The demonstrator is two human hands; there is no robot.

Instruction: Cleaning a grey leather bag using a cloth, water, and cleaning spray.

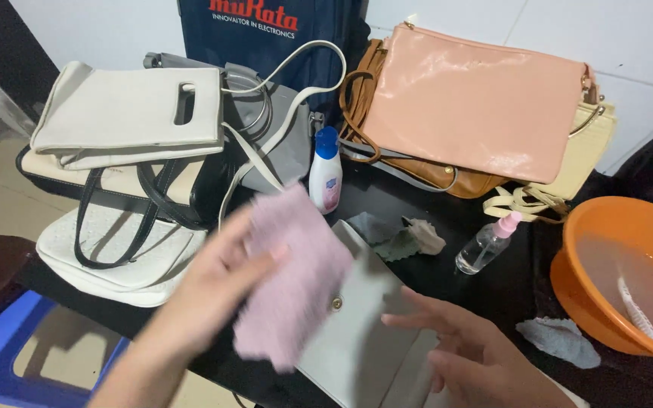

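1. Here the left hand is clamped on a fuzzy lilac cloth, fingers over its left edge, holding it above the near-centre of the black table.
2. Under the cloth lies a flat pale grey envelope purse with a small brass stud.
3. The right hand rests on the purse's right part, fingers spread and gripping nothing.
4. Far behind stand a white lotion bottle with blue cap and a glossy peach leather handbag.
5. At the right sit a clear spray bottle with pink top and an orange plastic basin.
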